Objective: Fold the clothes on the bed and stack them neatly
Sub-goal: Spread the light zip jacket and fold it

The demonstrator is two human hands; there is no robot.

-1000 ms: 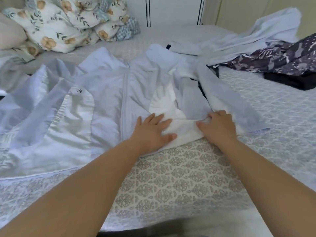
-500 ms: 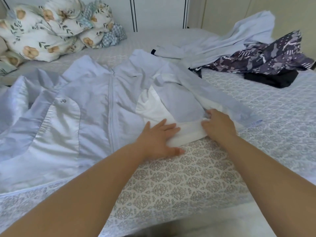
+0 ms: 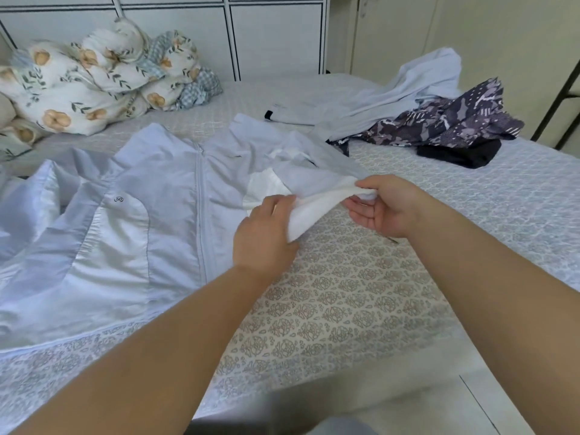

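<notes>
A pale blue zip jacket with white panels lies spread across the bed, front up. Its right hem and sleeve are folded inward. My left hand grips the white lower edge of the jacket, lifted off the bedspread. My right hand pinches the same lifted edge between thumb and fingers, palm turned up. A second pale blue garment, a dark patterned garment and a black one lie in a heap at the far right.
A bundled floral quilt sits at the head of the bed on the left, against a white panelled headboard. The near bed edge runs below my forearms, with pale floor beyond. A dark frame stands at the far right.
Both hands went from pressing flat on the jacket's lower right edge to gripping it and lifting it off the bed. The view tilted upward.
</notes>
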